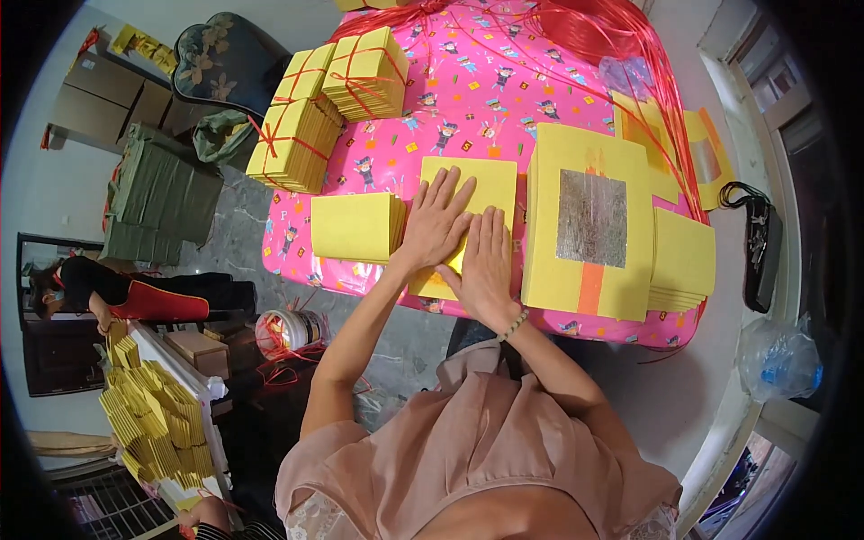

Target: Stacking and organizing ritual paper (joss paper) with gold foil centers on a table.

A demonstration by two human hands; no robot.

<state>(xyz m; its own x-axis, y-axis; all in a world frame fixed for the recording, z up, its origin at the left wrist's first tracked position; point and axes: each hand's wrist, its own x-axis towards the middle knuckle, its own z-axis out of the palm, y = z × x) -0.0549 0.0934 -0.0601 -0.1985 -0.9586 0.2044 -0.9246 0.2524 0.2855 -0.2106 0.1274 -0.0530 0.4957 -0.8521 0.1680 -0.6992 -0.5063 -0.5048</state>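
Note:
My left hand [438, 220] lies flat with fingers stretched out on a yellow paper sheet [495, 180]. Beside it my right hand [483, 270] presses on the same paper, fingers straight and thumb apart. Whether it is one sheet or several, or folded, I cannot tell. Left of my hands sits a short stack of folded yellow paper [351, 227]. To the right rises a tall stack of large yellow sheets [549, 229], its top one bearing a silver square [591, 218] and an orange stripe. A smaller yellow stack [682, 256] stands beyond that.
Yellow bundles tied with red string [364, 74] stand at the table's far left. Red plastic string [585, 31] trails down the right side of the pink tablecloth [450, 135]. A bucket [290, 333] is on the floor; a person [153, 297] works at another table at left.

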